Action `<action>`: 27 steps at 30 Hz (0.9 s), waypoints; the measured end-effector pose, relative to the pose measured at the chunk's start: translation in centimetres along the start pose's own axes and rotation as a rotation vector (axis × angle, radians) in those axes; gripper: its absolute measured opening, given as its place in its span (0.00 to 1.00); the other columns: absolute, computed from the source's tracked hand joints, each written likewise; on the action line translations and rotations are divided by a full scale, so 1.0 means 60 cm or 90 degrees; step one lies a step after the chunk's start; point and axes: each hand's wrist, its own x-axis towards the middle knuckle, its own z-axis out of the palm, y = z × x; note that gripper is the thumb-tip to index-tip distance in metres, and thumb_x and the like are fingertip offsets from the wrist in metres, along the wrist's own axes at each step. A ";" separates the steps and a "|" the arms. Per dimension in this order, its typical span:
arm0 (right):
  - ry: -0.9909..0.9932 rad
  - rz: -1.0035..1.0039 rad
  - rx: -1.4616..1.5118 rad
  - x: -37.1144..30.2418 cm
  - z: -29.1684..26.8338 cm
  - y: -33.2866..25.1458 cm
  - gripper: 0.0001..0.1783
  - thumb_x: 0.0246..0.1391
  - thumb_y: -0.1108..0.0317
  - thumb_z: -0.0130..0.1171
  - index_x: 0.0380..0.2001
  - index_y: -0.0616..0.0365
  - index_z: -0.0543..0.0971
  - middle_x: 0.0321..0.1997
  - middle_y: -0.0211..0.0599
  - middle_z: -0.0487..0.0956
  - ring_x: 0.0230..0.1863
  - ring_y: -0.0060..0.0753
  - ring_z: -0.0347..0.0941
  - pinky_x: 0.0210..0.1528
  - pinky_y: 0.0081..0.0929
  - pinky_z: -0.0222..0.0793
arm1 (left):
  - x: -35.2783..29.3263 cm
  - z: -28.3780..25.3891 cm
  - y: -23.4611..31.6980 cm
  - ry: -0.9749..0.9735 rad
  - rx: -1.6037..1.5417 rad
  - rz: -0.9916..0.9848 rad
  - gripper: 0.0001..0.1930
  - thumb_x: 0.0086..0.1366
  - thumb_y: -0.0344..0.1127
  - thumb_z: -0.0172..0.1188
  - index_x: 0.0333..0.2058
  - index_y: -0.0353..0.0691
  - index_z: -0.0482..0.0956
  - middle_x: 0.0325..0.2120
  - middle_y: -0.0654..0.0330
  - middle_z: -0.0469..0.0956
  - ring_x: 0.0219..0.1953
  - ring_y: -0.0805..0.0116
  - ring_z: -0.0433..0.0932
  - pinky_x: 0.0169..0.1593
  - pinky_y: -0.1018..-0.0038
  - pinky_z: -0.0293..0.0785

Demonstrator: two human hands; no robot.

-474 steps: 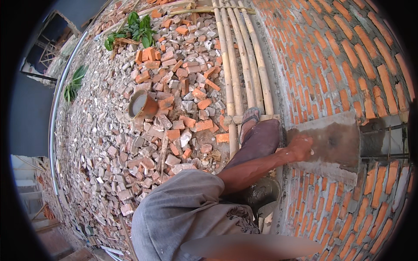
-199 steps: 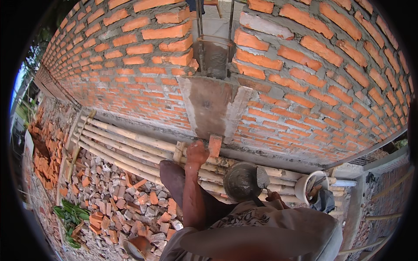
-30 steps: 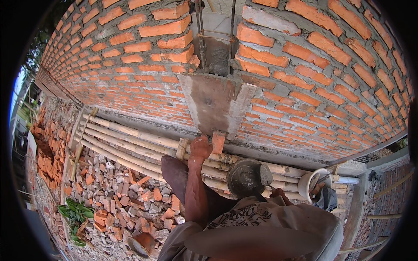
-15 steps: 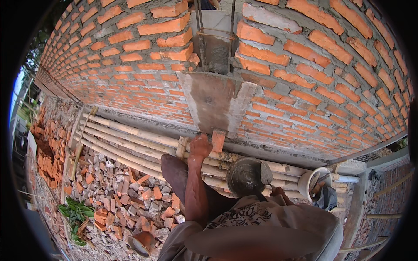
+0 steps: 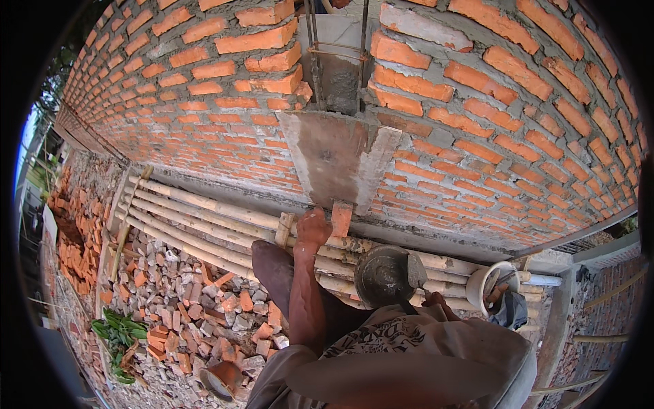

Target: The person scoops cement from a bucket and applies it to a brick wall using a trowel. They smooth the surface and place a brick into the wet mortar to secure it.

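My left hand [image 5: 313, 228] is closed at the foot of the grey concrete column [image 5: 334, 153], beside an orange brick [image 5: 341, 219]. Its fingers curl away from view, so what they hold, if anything, is hidden. My right hand [image 5: 434, 300], partly covered by my shirt, grips a trowel [image 5: 416, 271]. The trowel's mortar-coated blade lies at the right rim of a dark bucket [image 5: 362, 274]. Wet grey mortar [image 5: 385, 273] sits inside that bucket.
Bamboo poles [image 5: 204, 210] form a platform along the brick wall [image 5: 477, 129]. A white bucket [image 5: 476, 290] with tools and a dark bag stands at right. Broken brick rubble [image 5: 197, 286] lies below left. Steel bars [image 5: 314, 61] rise in the wall gap.
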 end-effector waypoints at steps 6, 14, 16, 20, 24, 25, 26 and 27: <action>-0.050 -0.009 -0.014 -0.042 -0.037 -0.025 0.44 0.27 0.54 0.71 0.50 0.63 0.69 0.51 0.49 0.73 0.53 0.47 0.70 0.53 0.38 0.68 | 0.002 -0.005 0.002 -0.027 -0.001 -0.010 0.22 0.52 0.45 0.62 0.37 0.33 0.73 0.35 0.44 0.77 0.44 0.46 0.73 0.50 0.58 0.68; -0.034 -0.018 -0.067 -0.060 -0.046 -0.038 0.40 0.31 0.53 0.67 0.54 0.47 0.69 0.49 0.51 0.73 0.53 0.48 0.70 0.53 0.40 0.68 | 0.003 -0.004 0.002 -0.011 -0.005 -0.007 0.22 0.51 0.46 0.62 0.37 0.32 0.73 0.35 0.43 0.77 0.45 0.46 0.73 0.50 0.58 0.67; -0.047 0.003 -0.031 -0.065 -0.051 -0.043 0.41 0.32 0.54 0.67 0.54 0.47 0.68 0.49 0.51 0.73 0.53 0.49 0.70 0.53 0.40 0.68 | 0.003 -0.007 0.004 -0.019 -0.005 -0.010 0.22 0.51 0.46 0.62 0.37 0.32 0.73 0.35 0.43 0.77 0.45 0.46 0.73 0.51 0.58 0.67; -0.054 -0.031 -0.084 -0.074 -0.059 -0.049 0.41 0.32 0.54 0.67 0.55 0.46 0.68 0.49 0.51 0.73 0.53 0.49 0.70 0.53 0.41 0.68 | 0.002 -0.009 0.007 -0.025 -0.011 -0.014 0.22 0.51 0.45 0.62 0.37 0.32 0.73 0.35 0.43 0.77 0.45 0.46 0.73 0.50 0.58 0.67; -0.032 -0.030 -0.067 -0.061 -0.046 -0.042 0.40 0.32 0.54 0.67 0.54 0.51 0.69 0.50 0.51 0.73 0.53 0.49 0.70 0.53 0.40 0.67 | 0.003 -0.004 0.002 0.005 -0.013 0.004 0.21 0.51 0.45 0.62 0.36 0.32 0.74 0.34 0.43 0.77 0.43 0.46 0.74 0.48 0.58 0.68; -0.025 -0.015 -0.054 -0.054 -0.040 -0.038 0.40 0.32 0.55 0.67 0.53 0.53 0.69 0.50 0.51 0.73 0.53 0.49 0.70 0.54 0.40 0.67 | 0.003 -0.001 0.000 0.015 -0.011 0.011 0.21 0.51 0.45 0.62 0.35 0.32 0.74 0.34 0.43 0.77 0.42 0.46 0.74 0.48 0.58 0.69; -0.018 0.000 -0.041 -0.045 -0.033 -0.033 0.40 0.32 0.55 0.67 0.53 0.55 0.69 0.50 0.52 0.73 0.53 0.49 0.70 0.54 0.39 0.67 | 0.004 0.002 -0.001 0.019 -0.008 0.014 0.21 0.51 0.45 0.62 0.35 0.32 0.74 0.33 0.43 0.77 0.42 0.46 0.74 0.48 0.58 0.69; -0.022 -0.008 -0.049 -0.035 -0.026 -0.027 0.41 0.31 0.55 0.68 0.52 0.58 0.69 0.50 0.51 0.73 0.54 0.49 0.69 0.54 0.39 0.67 | 0.004 0.004 -0.003 0.018 -0.004 0.014 0.21 0.51 0.45 0.62 0.35 0.31 0.74 0.33 0.44 0.78 0.42 0.46 0.74 0.47 0.58 0.69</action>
